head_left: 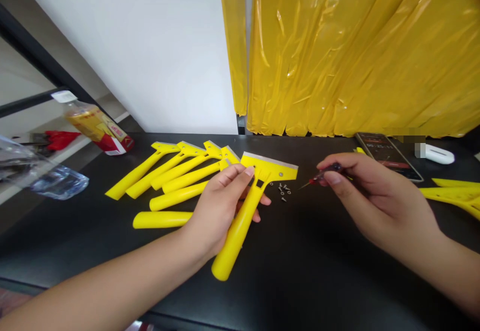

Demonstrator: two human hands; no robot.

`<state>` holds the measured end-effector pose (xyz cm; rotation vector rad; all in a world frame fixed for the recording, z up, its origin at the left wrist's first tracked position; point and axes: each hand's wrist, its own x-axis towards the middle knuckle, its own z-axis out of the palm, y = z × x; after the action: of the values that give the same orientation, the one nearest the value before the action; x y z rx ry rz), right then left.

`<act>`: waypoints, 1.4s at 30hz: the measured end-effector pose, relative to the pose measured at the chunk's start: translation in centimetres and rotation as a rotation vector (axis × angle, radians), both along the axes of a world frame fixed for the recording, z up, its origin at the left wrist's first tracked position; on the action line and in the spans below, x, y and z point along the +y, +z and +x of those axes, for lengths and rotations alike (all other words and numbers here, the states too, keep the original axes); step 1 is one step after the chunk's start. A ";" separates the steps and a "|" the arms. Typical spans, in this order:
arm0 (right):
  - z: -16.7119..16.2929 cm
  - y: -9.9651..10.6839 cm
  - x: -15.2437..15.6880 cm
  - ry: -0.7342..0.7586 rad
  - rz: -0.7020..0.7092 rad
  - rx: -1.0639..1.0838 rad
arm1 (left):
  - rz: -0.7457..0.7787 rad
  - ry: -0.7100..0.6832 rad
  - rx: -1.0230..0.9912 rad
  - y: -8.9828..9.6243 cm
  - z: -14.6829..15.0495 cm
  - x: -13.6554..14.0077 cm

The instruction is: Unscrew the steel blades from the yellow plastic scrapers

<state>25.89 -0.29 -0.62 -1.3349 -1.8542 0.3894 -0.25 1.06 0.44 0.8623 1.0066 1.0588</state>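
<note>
While the left hand [221, 203] grips a yellow scraper [247, 206], the right hand [369, 196] pinches a small screwdriver [323, 173]; no writing legible.

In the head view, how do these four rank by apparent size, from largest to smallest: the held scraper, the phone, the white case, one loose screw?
1. Held scraper, in the left hand
2. Phone
3. White case, partly blurred, so only roughly judged
4. One loose screw

The scraper lies nearer the camera, which enlarges it.
</note>
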 end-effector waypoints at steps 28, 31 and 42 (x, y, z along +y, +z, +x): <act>-0.8 -0.1 0.4 0.136 0.229 -0.143 | 0.007 -0.087 0.010 -0.7 -0.1 0.0; -0.7 0.0 0.3 0.118 0.234 -0.140 | 0.003 -0.080 0.007 -0.7 -0.1 -0.1; -0.5 0.0 0.1 0.102 0.250 -0.167 | -0.005 -0.089 0.001 -0.7 -0.1 0.0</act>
<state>25.35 -0.15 -0.64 -1.1342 -2.0395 0.0946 -0.37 1.02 -0.30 0.8953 0.9625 0.9803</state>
